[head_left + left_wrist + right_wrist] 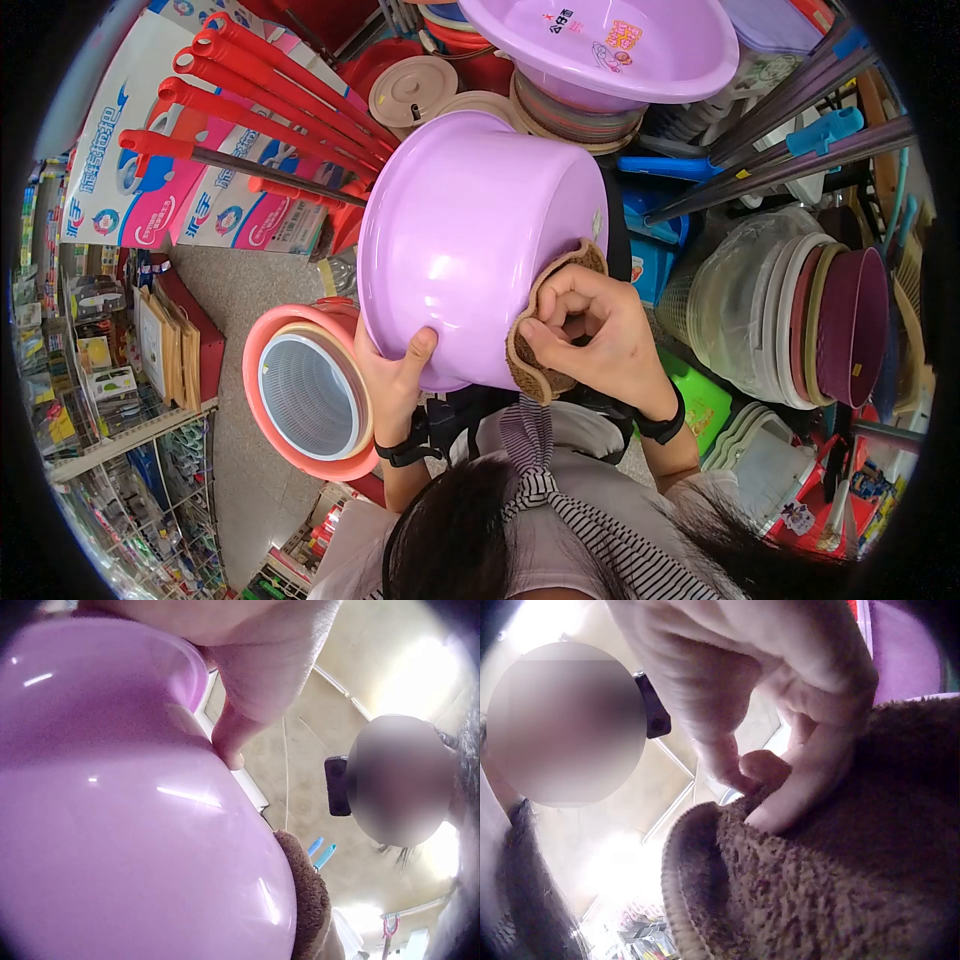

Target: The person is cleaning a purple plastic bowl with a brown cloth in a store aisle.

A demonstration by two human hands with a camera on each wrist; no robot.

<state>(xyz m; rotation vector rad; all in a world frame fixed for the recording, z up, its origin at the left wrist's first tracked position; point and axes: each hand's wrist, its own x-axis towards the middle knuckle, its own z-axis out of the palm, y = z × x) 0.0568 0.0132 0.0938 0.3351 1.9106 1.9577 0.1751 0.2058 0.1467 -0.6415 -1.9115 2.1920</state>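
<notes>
My left hand (392,372) grips the round purple plastic tub (465,235), likely bracing it while my right hand (603,335) pinches fuzzy brown cloth (526,368) alongside.

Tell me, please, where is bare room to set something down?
In the head view, bare floor shows between the display shelf and the pink tub, bordered above by boxes. Crowded: the right, by stacked containers; the top, by a wide purple basin.

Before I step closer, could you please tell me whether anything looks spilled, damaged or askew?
Nothing looks spilled or damaged; the purple basin is tipped sideways, but the left hand holds it that way.
</notes>
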